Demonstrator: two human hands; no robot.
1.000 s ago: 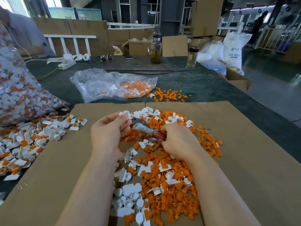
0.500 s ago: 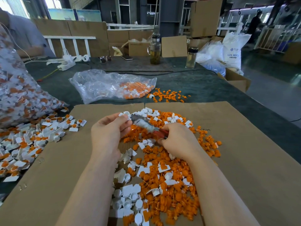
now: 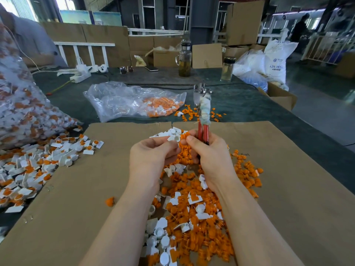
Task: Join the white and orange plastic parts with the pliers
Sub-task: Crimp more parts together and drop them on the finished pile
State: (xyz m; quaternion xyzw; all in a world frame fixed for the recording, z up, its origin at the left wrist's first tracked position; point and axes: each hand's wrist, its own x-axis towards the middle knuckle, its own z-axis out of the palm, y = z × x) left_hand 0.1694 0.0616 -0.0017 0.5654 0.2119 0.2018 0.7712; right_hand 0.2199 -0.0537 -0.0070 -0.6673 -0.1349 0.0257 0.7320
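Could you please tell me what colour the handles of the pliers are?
Red, on the pliers gripped by the right hand, seen in the head view.

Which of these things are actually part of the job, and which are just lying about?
Part of the job:
pliers
white part
loose parts pile
finished pile

Lying about:
glass jug
bottle
power strip
phone
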